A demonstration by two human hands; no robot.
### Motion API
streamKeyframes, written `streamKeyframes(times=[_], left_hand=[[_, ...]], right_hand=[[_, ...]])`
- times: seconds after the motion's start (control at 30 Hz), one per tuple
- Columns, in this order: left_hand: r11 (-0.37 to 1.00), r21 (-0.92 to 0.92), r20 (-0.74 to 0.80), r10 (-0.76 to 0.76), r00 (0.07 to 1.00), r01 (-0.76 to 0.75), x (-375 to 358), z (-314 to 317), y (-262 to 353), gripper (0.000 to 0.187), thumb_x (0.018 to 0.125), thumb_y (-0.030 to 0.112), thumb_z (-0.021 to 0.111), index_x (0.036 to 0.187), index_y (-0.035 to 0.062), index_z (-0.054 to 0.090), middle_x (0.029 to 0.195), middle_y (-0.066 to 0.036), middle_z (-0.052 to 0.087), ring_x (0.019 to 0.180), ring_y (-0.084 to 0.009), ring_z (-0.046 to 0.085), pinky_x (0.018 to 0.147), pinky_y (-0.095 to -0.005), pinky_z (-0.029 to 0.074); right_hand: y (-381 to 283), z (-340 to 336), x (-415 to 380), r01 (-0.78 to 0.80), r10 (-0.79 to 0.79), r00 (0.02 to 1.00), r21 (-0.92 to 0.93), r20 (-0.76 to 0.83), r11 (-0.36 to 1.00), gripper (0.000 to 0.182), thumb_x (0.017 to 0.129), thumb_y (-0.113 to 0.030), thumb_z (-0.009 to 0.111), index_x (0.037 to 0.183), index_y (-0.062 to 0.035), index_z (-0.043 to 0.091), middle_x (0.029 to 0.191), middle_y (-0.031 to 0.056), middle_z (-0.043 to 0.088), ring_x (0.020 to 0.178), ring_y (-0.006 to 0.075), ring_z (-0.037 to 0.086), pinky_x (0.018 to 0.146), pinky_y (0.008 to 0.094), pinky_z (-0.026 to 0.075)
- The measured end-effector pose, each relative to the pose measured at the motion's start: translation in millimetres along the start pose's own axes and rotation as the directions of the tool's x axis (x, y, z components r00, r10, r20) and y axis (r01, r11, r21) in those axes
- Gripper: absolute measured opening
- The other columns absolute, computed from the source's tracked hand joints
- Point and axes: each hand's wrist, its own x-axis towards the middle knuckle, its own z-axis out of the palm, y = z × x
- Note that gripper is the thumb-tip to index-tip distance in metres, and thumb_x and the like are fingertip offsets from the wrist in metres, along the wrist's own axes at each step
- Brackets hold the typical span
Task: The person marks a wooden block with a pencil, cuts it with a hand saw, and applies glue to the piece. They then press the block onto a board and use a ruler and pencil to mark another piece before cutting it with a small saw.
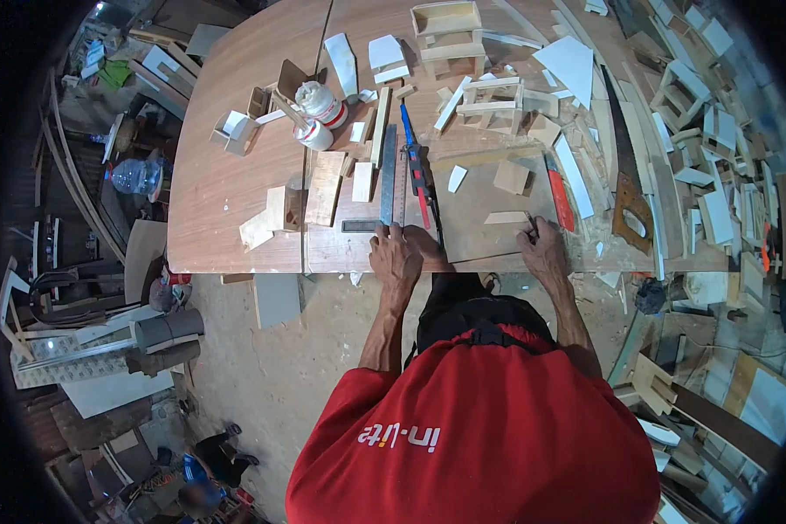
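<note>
My left hand (396,255) has its fingers curled over the corner of a try square, at the table's near edge. The try square (388,179) lies flat, its metal blade pointing away from me and its dark handle to the left. Beside it lie a steel ruler (401,188) and a blue, black and red bar-shaped tool (416,170). My right hand (546,251) is closed in a pinch over a flat board (472,236); what its fingertips hold is too small to make out. Just left of them is a small pointed wood strip (506,217).
Glue tubs (314,133) stand at the left of the table (227,210). Small wooden frames (489,103) and offcuts crowd the back. A handsaw (627,188) and red tool (559,196) lie right. Scrap wood is piled beyond; another person (223,454) is at lower left.
</note>
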Motion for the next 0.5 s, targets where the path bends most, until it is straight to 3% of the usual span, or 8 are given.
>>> streamKeyframes(times=[0.13,0.2,0.27,0.33,0.37,0.5], left_hand=[[1.0,0.009,-0.033,-0.023,0.999,0.023,-23.2,-9.9,4.7,0.026,0.08,0.019,0.062,0.101,0.0035,0.057,0.104,-0.02,0.054,0.093,-0.0419,0.055,0.076,-0.0498,0.048],[0.986,-0.009,-0.106,-0.164,0.981,0.164,-34.5,-5.1,-2.5,0.03,0.081,0.022,0.062,0.103,0.0024,0.056,0.103,-0.02,0.054,0.094,-0.0402,0.055,0.078,-0.0488,0.048],[0.991,0.025,-0.14,-0.127,0.982,0.132,-48.2,15.9,-28.7,0.036,0.081,0.025,0.066,0.103,-0.0011,0.054,0.101,-0.022,0.054,0.093,-0.0386,0.054,0.079,-0.047,0.046],[0.899,-0.308,-0.012,-0.33,0.944,0.311,-62.6,8.2,-31.3,0.043,0.081,0.025,0.068,0.105,-0.0063,0.05,0.102,-0.024,0.052,0.096,-0.0407,0.052,0.082,-0.0472,0.043],[0.87,-0.381,-0.04,-0.353,0.935,0.313,-67.3,17.1,-38.6,0.05,0.08,0.024,0.072,0.105,-0.0098,0.047,0.098,-0.027,0.053,0.097,-0.0412,0.051,0.083,-0.0465,0.041],[0.913,-0.292,-0.151,-0.339,0.929,0.285,-66.8,14.1,-34.9,0.052,0.08,0.025,0.072,0.107,-0.01,0.044,0.098,-0.026,0.053,0.094,-0.0417,0.053,0.082,-0.0464,0.042]], right_hand=[[-1.8,8.0,-3.9,0.04,-0.041,0.999,0.055,0.016,0.998,0.023,0.083,-0.02,0.062,0.088,0.0019,0.056,0.075,0.019,0.06,0.072,0.0342,0.061,0.067,0.0442,0.047],[-1.6,5.8,-8.5,0.038,-0.039,0.999,0.065,0.018,0.997,0.023,0.083,-0.019,0.063,0.088,0.0022,0.056,0.075,0.0187,0.06,0.071,0.0338,0.061,0.067,0.0436,0.047],[-1.0,3.4,-11.8,0.038,-0.04,0.999,0.074,0.026,0.996,0.023,0.083,-0.019,0.063,0.088,0.0024,0.056,0.074,0.0185,0.06,0.07,0.0333,0.061,0.066,0.043,0.047],[2.6,2.7,-12.0,0.009,-0.012,0.999,0.077,0.038,0.997,0.023,0.083,-0.018,0.063,0.088,0.0027,0.055,0.074,0.0185,0.061,0.07,0.0328,0.062,0.065,0.0419,0.048],[4.0,3.8,-12.0,0.013,-0.016,0.999,0.078,0.041,0.997,0.023,0.083,-0.018,0.063,0.088,0.0027,0.055,0.074,0.0185,0.061,0.07,0.0328,0.062,0.065,0.0419,0.048],[2.7,10.5,-12.3,0.06,-0.062,0.998,0.12,0.016,0.991,0.023,0.084,-0.018,0.062,0.088,0.0026,0.054,0.074,0.0184,0.061,0.07,0.0332,0.062,0.065,0.0425,0.048]])
